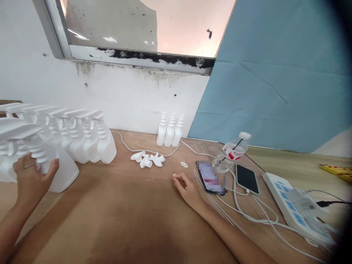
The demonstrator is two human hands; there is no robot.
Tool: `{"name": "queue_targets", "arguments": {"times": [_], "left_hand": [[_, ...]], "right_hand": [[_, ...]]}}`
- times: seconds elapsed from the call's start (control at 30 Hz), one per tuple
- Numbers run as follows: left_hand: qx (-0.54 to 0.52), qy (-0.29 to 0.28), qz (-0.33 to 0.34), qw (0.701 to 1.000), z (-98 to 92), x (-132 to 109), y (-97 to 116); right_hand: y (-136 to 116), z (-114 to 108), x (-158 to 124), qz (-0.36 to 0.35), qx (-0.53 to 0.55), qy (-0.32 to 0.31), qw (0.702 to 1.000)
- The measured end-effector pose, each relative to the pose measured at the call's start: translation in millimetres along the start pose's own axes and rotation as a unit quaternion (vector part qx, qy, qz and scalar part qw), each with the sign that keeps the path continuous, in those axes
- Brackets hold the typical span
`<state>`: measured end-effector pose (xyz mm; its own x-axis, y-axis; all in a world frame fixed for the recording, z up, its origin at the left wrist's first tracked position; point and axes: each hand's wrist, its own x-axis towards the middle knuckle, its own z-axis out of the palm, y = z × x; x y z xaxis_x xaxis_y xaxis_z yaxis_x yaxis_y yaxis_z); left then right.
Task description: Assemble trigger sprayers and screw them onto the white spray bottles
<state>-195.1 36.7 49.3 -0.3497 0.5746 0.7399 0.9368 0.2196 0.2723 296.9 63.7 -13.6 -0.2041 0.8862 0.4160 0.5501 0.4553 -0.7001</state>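
Note:
My left hand (35,174) is wrapped around the ribbed neck of a white spray bottle (62,168) at the left, its thumb on the near side. The bottle has a sprayer head (19,129) on top and leans somewhat. Near the middle of the table, my right hand (187,187) is closed in a pinch, with a small white piece (174,175) at the fingertips. Just beyond that hand lie a few small white discs (184,165). Several loose white sprayer heads (147,160) lie in a pile between my two hands, farther back.
A row of white spray bottles (106,146) stands at the left. Headless white bottles (168,134) stand against the wall. To the right are a lit phone (209,176), a water bottle (231,152), a dark-screened phone (247,179), thin white tubes (220,209), cables and a power strip (294,209).

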Motion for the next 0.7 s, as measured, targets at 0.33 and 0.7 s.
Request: {"name": "queue_targets", "arguments": {"times": [0.33,0.7], "left_hand": [[0.046,0.095,-0.027,0.994,25.8,3,-17],[0.014,0.103,-0.030,0.994,37.3,-6,-27]], "right_hand": [[8,4,5,-0.089,-0.195,-0.007,0.977],[7,5,3,-0.041,-0.295,-0.023,0.954]]}}
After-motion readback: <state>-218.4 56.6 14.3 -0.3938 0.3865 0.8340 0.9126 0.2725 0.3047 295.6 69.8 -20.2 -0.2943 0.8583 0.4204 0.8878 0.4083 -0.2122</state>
